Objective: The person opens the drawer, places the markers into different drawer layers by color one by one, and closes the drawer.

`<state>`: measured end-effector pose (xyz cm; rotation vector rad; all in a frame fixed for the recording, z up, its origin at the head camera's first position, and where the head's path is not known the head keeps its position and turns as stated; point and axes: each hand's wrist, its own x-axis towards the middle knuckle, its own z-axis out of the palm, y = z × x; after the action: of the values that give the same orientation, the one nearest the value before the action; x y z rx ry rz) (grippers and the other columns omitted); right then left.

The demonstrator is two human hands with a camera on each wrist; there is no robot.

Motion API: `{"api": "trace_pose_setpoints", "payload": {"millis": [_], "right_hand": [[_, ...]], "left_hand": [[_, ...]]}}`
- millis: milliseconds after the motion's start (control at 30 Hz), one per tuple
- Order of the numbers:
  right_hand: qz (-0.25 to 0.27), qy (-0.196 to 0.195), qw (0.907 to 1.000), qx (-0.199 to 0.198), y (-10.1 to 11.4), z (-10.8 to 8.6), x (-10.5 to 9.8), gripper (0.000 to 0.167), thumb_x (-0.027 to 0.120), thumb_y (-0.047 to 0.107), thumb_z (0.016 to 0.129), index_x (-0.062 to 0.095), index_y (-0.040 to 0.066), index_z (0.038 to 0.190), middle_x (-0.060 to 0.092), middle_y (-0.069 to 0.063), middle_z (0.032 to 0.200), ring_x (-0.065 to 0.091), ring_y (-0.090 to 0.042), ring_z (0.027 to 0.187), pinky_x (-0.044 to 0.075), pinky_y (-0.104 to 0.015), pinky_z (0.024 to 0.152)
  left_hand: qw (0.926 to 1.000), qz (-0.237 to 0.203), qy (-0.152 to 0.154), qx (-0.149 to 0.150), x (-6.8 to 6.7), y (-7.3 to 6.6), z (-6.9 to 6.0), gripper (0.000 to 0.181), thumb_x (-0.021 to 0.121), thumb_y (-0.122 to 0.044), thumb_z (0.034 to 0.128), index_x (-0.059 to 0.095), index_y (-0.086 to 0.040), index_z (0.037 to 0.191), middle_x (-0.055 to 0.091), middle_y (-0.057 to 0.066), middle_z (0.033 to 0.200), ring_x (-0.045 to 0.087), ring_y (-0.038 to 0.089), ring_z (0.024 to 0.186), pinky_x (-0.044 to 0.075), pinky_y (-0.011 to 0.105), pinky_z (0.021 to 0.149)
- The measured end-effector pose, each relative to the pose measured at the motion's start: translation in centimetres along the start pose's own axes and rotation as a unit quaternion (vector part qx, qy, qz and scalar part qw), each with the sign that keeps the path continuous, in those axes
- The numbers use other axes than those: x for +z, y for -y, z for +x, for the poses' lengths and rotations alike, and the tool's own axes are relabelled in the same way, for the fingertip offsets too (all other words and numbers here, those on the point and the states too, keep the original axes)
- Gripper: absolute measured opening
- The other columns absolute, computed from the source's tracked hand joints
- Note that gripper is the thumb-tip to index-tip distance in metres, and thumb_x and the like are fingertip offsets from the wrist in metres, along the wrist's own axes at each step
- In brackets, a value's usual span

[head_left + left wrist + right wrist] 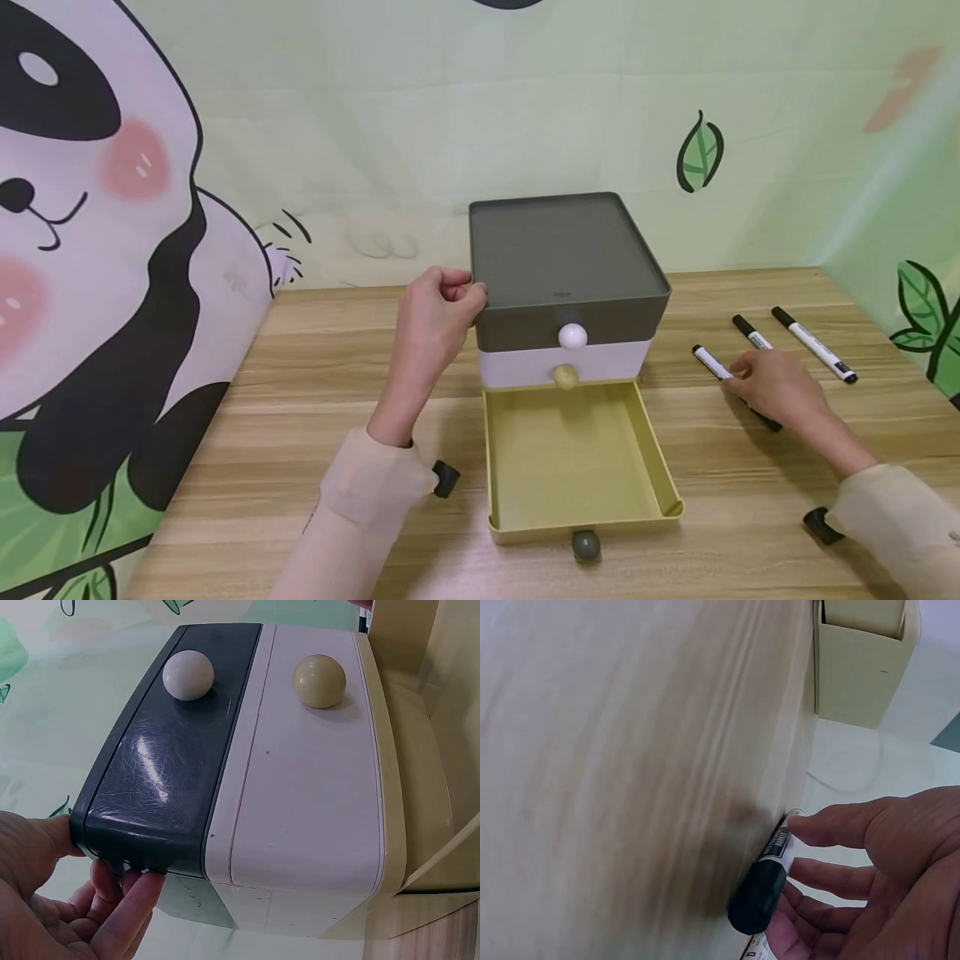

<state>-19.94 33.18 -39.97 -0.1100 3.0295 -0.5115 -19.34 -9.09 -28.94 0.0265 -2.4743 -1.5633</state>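
A small desktop drawer unit (558,250) stands on the table, with a dark grey top tier, a white tier and a yellow bottom drawer (570,467) pulled out toward me. Nothing lies in that drawer. My left hand (437,317) grips the unit's front left top corner, thumb at the top edge and fingers bent against the side. To the right of the unit, my right hand (780,387) pinches a black-capped marker (759,892) between thumb and fingers. That marker appears to lie on the tabletop, its middle partly hidden by the hand.
Two more markers lie beyond the right hand: one (752,332) partly behind it, another (813,344) farther right. The wooden table (315,392) meets a green wall covering (360,167) at the back. A grey knob (586,546) juts from the yellow drawer's front.
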Motion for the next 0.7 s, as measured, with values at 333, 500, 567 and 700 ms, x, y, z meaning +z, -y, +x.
{"api": "trace_pose_setpoints", "payload": {"millis": [333,500,567,700], "right_hand": [[-0.004,0.01,0.9999,0.011,-0.05,0.25,0.47,0.032,0.071,0.017,0.093,0.07,-0.008,0.113,0.069,-0.031,0.11,0.064,-0.035,0.08,0.048,-0.042,0.056],[-0.004,0.008,0.9999,0.011,0.04,0.3,0.44,0.03,0.071,0.017,0.092,0.07,-0.007,0.11,0.069,-0.03,0.108,0.062,-0.033,0.077,0.046,-0.04,0.055],[-0.004,0.008,0.9999,0.011,0.03,0.31,0.45,0.03,0.071,0.017,0.092,0.07,-0.007,0.11,0.069,-0.03,0.108,0.062,-0.033,0.077,0.047,-0.04,0.055],[-0.004,0.011,0.9999,0.013,-0.06,0.32,0.53,0.031,0.07,0.017,0.093,0.07,-0.008,0.111,0.069,-0.03,0.108,0.062,-0.032,0.077,0.047,-0.04,0.055]], "left_hand": [[1.0,-0.001,-0.001,0.003,0.01,-0.03,-0.02,0.03,0.07,-0.024,0.0929,0.07,-0.004,0.114,0.065,0.006,0.087,0.063,0.022,0.078,0.047,0.031,0.068],[1.0,-0.001,-0.003,0.002,0.02,0.02,-0.02,0.029,0.07,-0.025,0.093,0.07,-0.004,0.114,0.065,0.006,0.088,0.062,0.022,0.078,0.047,0.032,0.07],[1.0,-0.001,-0.003,0.002,0.05,0.05,-0.01,0.029,0.07,-0.025,0.0929,0.07,-0.004,0.113,0.065,0.006,0.088,0.062,0.023,0.078,0.047,0.032,0.07],[1.0,0.0,-0.003,0.001,0.05,0.08,0.02,0.03,0.07,-0.025,0.0929,0.07,-0.004,0.114,0.066,0.006,0.089,0.063,0.023,0.079,0.048,0.032,0.07]]}}
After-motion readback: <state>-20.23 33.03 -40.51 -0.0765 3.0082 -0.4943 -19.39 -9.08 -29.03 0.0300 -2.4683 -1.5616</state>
